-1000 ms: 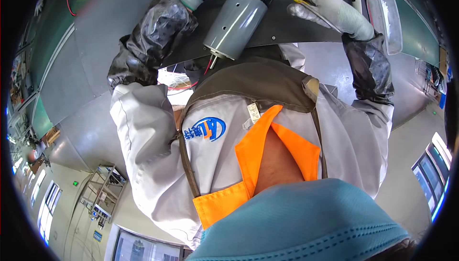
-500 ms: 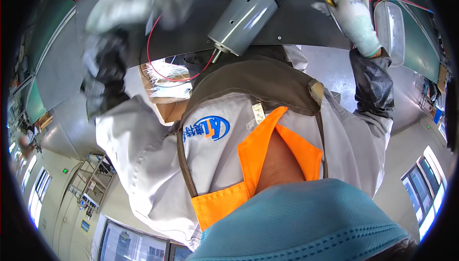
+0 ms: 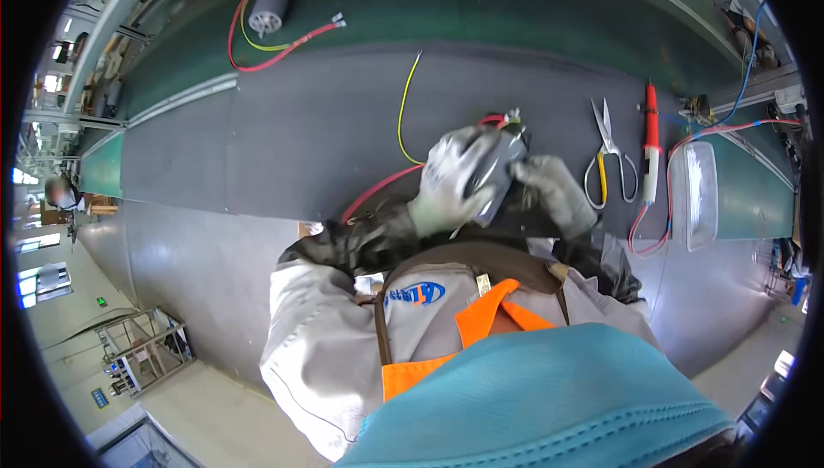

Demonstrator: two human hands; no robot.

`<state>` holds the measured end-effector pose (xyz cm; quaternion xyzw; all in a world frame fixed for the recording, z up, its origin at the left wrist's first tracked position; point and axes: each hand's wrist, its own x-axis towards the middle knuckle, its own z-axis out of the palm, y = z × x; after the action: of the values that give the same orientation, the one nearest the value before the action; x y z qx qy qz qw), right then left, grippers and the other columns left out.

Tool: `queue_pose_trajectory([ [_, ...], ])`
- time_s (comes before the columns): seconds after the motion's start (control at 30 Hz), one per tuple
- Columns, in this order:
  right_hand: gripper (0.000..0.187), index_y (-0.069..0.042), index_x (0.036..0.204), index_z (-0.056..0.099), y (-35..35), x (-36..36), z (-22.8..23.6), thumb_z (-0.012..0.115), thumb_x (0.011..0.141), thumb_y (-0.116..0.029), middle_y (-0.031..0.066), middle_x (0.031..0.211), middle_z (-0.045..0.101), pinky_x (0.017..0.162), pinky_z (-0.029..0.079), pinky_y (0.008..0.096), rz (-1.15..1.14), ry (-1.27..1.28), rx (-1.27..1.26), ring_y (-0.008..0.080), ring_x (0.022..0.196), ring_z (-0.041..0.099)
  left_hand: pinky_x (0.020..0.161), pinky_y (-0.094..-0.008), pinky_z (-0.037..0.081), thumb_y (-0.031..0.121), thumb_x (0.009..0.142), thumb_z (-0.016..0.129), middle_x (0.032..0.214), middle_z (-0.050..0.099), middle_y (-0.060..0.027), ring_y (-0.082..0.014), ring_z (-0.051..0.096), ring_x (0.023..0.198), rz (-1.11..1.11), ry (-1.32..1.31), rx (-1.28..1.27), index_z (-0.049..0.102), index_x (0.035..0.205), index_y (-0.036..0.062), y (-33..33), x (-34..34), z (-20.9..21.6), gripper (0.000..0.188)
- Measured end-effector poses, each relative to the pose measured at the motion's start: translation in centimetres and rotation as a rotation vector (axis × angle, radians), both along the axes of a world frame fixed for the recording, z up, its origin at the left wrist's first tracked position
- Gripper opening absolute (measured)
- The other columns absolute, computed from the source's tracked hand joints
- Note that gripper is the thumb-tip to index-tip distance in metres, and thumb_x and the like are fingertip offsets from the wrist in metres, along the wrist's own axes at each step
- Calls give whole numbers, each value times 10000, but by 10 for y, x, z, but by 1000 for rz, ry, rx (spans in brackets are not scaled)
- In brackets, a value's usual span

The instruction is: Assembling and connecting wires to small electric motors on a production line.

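Observation:
A grey cylindrical motor (image 3: 495, 178) lies on the dark mat, close to my body. My gloved left hand (image 3: 451, 178) wraps round its left side, fingers closed over the casing. From the right, my gloved right hand (image 3: 556, 192) presses its curled fingers against the same motor. Red and yellow-green wires (image 3: 403, 125) run from the motor's far end and trail left across the mat. To the right of my right hand, scissors (image 3: 606, 150) with one yellow grip lie with blades pointing away. The motor's near end is mostly hidden.
Right of the scissors is a red-and-white rod-shaped tool (image 3: 652, 142) with a red cable. A clear plastic box (image 3: 697, 193) stands beyond it at the bench edge. Another grey motor (image 3: 272, 3) with wires sits on the green surface, far left.
The scissors have left my right hand and lie on the mat. Both hands have come together on the motor, my left from the far left. The head view takes in more of the bench.

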<state>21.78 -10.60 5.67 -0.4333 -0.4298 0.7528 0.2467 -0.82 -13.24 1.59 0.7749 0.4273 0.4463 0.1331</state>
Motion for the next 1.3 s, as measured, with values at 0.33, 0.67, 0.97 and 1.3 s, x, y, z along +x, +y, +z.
queue_pose_trajectory([
  [0.33,348,52,1299,635,126,-2,16,652,1012,-143,43,1040,687,796,506,246,-180,-208,812,82,894,598,676,-371,533,303,967,613,906,671,-128,-252,661,782,118,-478,-671,584,1237,32,291,-36,-13,384],
  [0.67,471,-54,1472,492,46,228,23,606,1030,-172,-1,876,638,637,448,214,-1034,-492,555,39,732,557,621,-261,447,312,1031,630,820,556,0,-110,524,680,-205,-886,-1037,544,1318,14,20,-58,40,423],
  [0.97,209,22,1048,742,82,103,52,739,942,-158,27,837,703,530,543,255,-23,-557,460,95,706,663,887,-265,536,301,1018,678,1134,693,-46,-112,641,989,-347,-502,-1590,625,1324,-10,-49,-101,20,439],
  [1.3,317,-42,1281,703,27,23,-1,674,974,-115,148,1290,716,994,514,323,35,-252,710,194,1131,687,767,-258,453,248,947,663,920,615,19,-80,552,850,-274,-1018,-849,641,1036,53,35,-19,24,215],
])
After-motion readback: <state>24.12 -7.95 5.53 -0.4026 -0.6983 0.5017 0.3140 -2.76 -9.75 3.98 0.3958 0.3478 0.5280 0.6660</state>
